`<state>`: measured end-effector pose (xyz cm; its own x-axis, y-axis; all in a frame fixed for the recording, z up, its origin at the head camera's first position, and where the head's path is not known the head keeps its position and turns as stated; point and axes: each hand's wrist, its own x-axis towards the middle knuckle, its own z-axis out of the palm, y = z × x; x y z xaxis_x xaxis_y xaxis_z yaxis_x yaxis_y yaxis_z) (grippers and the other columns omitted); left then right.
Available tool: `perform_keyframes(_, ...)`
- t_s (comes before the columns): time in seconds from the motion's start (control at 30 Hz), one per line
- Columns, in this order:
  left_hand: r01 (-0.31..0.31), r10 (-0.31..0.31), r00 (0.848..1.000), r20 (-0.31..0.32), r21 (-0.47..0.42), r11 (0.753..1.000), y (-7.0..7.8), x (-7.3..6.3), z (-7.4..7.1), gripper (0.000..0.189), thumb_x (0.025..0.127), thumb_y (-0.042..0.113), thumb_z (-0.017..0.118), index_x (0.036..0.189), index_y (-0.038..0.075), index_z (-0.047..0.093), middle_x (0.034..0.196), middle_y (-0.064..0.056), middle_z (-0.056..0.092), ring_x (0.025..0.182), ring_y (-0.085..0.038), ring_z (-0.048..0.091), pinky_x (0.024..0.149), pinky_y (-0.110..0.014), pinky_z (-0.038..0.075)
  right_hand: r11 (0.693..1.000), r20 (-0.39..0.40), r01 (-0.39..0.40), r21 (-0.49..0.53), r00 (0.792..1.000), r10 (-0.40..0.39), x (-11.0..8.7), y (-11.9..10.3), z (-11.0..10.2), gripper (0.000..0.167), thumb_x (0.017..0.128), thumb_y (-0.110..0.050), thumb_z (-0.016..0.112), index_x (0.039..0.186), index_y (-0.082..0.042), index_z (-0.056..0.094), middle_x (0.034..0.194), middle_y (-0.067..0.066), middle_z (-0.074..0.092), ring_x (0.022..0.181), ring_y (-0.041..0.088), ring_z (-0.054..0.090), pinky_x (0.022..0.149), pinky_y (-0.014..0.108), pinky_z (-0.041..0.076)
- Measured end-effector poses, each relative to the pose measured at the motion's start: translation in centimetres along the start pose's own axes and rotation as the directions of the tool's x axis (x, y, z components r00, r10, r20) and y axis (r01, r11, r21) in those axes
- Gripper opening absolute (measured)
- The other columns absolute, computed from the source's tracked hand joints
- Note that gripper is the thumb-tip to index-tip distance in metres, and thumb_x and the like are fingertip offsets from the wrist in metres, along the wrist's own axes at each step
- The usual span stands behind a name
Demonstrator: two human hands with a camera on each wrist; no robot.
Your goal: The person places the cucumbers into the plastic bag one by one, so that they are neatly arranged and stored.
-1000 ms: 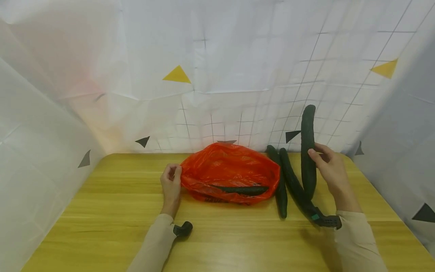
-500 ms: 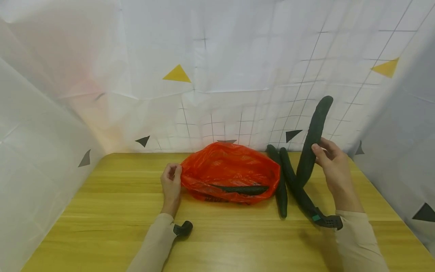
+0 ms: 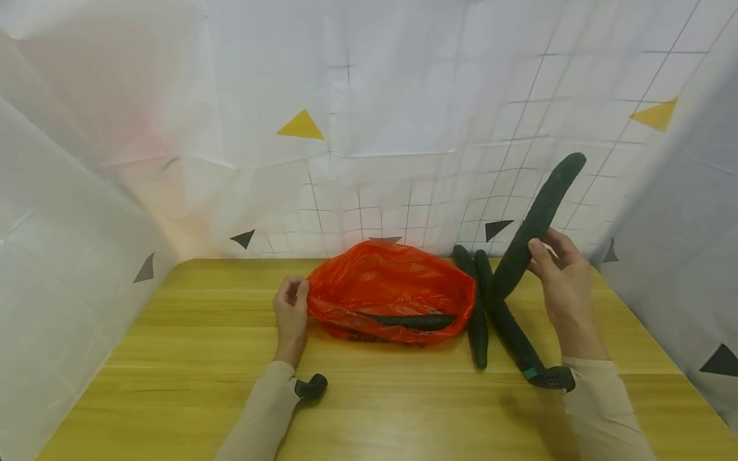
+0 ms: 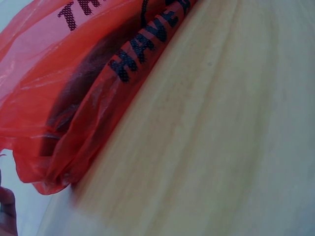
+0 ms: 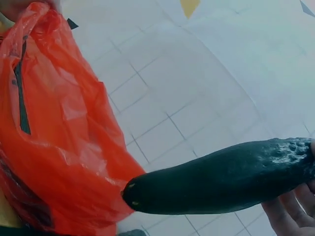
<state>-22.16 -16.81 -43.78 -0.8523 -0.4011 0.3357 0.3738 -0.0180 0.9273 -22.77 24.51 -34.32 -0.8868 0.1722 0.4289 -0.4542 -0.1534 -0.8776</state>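
Note:
My left hand (image 3: 291, 314) pinches the left edge of a red plastic bag (image 3: 392, 282), whose mouth gapes toward me. One cucumber (image 3: 423, 322) lies lengthwise inside. To the bag's right, my right hand (image 3: 567, 288) grips another cucumber (image 3: 539, 221) around its middle and holds it up, tilted with its top leaning right. Two more cucumbers lie on the table: one (image 3: 478, 336) against the bag, the other (image 3: 515, 336) partly behind the raised one. In the right wrist view the held cucumber (image 5: 221, 182) points toward the bag (image 5: 69, 123). Dark lettering marks the bag (image 4: 98, 98) in the left wrist view.
Everything rests on a yellowish wooden table (image 3: 392, 410). White sheeting (image 3: 403, 96) with grid lines and yellow and dark triangles rises behind the table and along both sides. A small black camera sits on each wrist.
My right hand has lifted the cucumber slightly and tipped it from nearly upright, its top swinging right and its lower end moving left toward the bag. My left hand and the bag stay put.

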Motion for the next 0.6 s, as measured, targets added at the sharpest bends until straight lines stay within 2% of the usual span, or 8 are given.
perform_keyframes(0.2,0.001,-0.001,1.000,-0.001,0.031,1.000,0.3,-0.1,0.0,0.016,0.092,0.006,0.057,0.095,-0.010,0.057,0.084,0.004,0.057,0.081,-0.008,0.054,0.075,-0.015,0.047,0.997,-0.001,0.050,0.066,0.999,-0.050,0.0,0.1,1.0,0.040,0.091,-0.002,0.057,0.130,0.002,0.050,0.120,0.008,0.057,0.103,0.015,0.063,0.081,0.022,0.053)
perform_keyframes(0.47,-0.013,0.013,1.000,0.005,0.039,0.999,0.1,0.0,-0.1,0.015,0.092,0.006,0.057,0.094,-0.009,0.057,0.084,0.005,0.057,0.081,-0.007,0.054,0.076,-0.014,0.046,0.992,0.073,0.068,0.109,0.994,-0.077,-0.3,0.8,2.0,0.040,0.091,0.003,0.053,0.131,0.005,0.048,0.119,0.009,0.057,0.101,0.015,0.065,0.083,0.024,0.053)
perform_keyframes(0.6,-0.019,0.019,1.000,-0.002,0.032,0.999,-1.2,0.4,-0.3,0.015,0.092,0.009,0.058,0.095,-0.006,0.058,0.085,0.005,0.058,0.082,-0.008,0.054,0.077,-0.015,0.046,0.990,0.087,0.080,0.113,0.992,-0.090,-0.4,1.0,2.6,0.040,0.092,0.004,0.052,0.132,0.005,0.046,0.121,0.010,0.056,0.105,0.016,0.065,0.085,0.025,0.052)
